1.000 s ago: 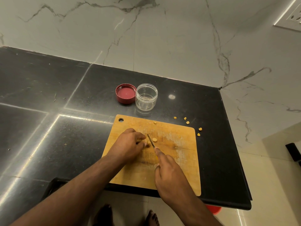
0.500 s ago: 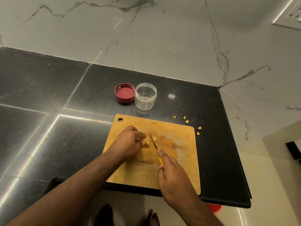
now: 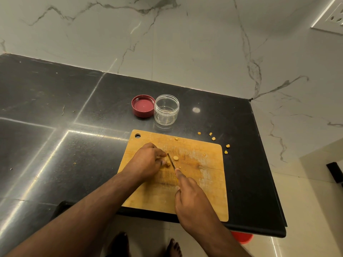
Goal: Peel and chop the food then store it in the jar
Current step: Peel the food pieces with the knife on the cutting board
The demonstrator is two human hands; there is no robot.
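A small yellowish piece of food (image 3: pixel 167 163) is pinned on the wooden cutting board (image 3: pixel 204 182) by the curled fingertips of the left hand (image 3: pixel 148 161), near the board's middle. Just right of that piece, the blade of a knife (image 3: pixel 171 161) is set edge-down on the board; its handle is gripped by the right hand (image 3: pixel 193 199), with the forefinger laid along the back of the blade. A cut slice (image 3: pixel 176 158) and a few smaller bits are seen on the board beside the blade. Past the board's far right corner, several stray pieces (image 3: pixel 213 138) are scattered on the black countertop (image 3: pixel 55 145). Behind the board's far edge an open clear jar (image 3: pixel 166 109) is stood upright, with its red lid (image 3: pixel 143 106) laid upturned, touching the jar's left side.
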